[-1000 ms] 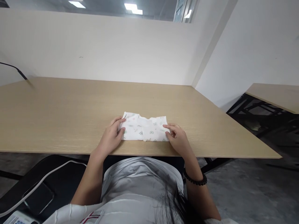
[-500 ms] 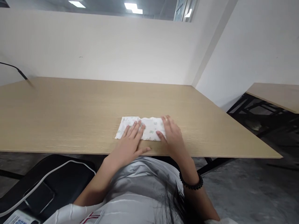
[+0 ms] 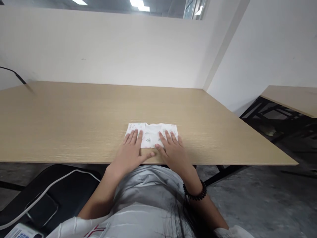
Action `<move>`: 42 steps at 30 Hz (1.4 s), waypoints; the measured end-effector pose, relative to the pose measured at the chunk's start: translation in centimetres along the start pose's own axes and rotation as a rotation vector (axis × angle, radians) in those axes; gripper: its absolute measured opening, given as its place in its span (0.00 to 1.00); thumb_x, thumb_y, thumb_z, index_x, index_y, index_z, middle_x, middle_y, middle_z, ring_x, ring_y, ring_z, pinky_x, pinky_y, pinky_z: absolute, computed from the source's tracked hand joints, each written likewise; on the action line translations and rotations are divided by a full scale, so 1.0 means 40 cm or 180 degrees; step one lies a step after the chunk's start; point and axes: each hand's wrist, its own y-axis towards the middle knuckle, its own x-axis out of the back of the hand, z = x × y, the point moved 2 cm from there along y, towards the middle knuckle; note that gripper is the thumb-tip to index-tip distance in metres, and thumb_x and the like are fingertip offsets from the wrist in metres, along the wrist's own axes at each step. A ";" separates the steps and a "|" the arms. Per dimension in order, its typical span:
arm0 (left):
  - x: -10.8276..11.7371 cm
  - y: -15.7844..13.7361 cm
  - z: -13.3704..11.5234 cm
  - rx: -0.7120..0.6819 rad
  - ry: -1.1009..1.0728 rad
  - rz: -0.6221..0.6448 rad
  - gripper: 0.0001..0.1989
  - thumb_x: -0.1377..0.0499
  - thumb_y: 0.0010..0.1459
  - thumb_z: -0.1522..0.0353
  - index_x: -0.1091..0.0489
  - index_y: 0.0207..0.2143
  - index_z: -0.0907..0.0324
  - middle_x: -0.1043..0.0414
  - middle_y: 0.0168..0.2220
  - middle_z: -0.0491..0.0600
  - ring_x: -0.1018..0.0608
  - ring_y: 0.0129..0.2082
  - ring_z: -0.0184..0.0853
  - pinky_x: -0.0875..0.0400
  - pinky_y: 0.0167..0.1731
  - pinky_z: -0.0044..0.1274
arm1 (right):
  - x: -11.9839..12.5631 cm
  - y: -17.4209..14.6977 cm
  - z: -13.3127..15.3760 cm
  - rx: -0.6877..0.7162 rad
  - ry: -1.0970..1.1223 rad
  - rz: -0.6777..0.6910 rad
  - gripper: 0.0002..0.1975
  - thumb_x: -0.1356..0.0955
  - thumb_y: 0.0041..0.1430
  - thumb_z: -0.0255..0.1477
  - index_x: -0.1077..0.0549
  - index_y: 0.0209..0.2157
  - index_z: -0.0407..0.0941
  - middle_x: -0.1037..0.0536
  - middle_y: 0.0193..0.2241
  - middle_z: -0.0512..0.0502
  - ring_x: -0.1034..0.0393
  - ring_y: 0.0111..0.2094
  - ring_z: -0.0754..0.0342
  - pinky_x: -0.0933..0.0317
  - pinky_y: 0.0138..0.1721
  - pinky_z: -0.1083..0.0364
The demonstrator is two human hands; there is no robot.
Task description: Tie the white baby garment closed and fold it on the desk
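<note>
Head view: note folded white cloth (image 3: 150, 136), printed with small motifs, lying flat on table (image 3: 86, 119) near its front edge. See left grip (image 3: 129, 153) palm-down over cloth's left part, flat, fingers slightly apart, thumb stretched toward right, just off cloth's near edge. See right grip (image 3: 176, 156) spread over cloth's right part, thumb tip at near edge. Find cloth's middle uncovered between both. Note black beaded bracelet (image 3: 197, 197) at right wrist.
</note>
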 end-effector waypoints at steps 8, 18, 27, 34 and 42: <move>0.028 -0.064 0.092 0.0255 -0.0008 0.0144 0.48 0.56 0.61 0.41 0.55 0.70 0.68 0.53 0.69 0.62 0.47 0.69 0.49 0.56 0.67 0.44 | 0.022 -0.043 -0.104 -0.0762 0.0187 0.0138 0.37 0.50 0.69 0.49 0.49 0.69 0.39 0.45 0.68 0.37 0.56 0.69 0.41 0.65 0.66 0.32; 0.079 -0.117 0.141 -0.0475 -0.0314 -0.0301 0.40 0.50 0.64 0.47 0.56 0.71 0.57 0.55 0.71 0.54 0.50 0.70 0.47 0.50 0.66 0.42 | 0.047 -0.084 -0.159 0.0015 0.0597 -0.0167 0.41 0.44 0.67 0.50 0.64 0.71 0.43 0.53 0.70 0.35 0.66 0.71 0.43 0.58 0.66 0.36; 0.063 -0.113 0.141 -0.0702 -0.0363 -0.0204 0.40 0.39 0.55 0.47 0.40 0.65 0.55 0.36 0.63 0.56 0.35 0.64 0.47 0.40 0.63 0.41 | 0.052 -0.083 -0.178 0.0550 0.0675 0.0171 0.44 0.32 0.56 0.53 0.44 0.67 0.45 0.41 0.67 0.35 0.49 0.67 0.41 0.57 0.65 0.36; 0.079 -0.135 0.141 -0.1208 -0.1101 -0.0609 0.12 0.39 0.62 0.62 0.24 0.46 0.55 0.21 0.45 0.52 0.21 0.48 0.40 0.25 0.49 0.31 | 0.079 -0.118 -0.220 0.0852 0.1268 -0.0120 0.21 0.27 0.55 0.41 0.26 0.49 0.49 0.26 0.54 0.39 0.34 0.57 0.41 0.40 0.56 0.41; 0.110 -0.145 0.097 -0.1588 -0.1815 -0.1636 0.10 0.36 0.57 0.75 0.22 0.40 0.56 0.19 0.33 0.47 0.19 0.34 0.34 0.23 0.36 0.25 | 0.111 -0.166 -0.220 0.0791 0.2040 -0.0975 0.04 0.32 0.63 0.32 0.27 0.35 0.47 0.22 0.35 0.43 0.29 0.40 0.46 0.36 0.44 0.47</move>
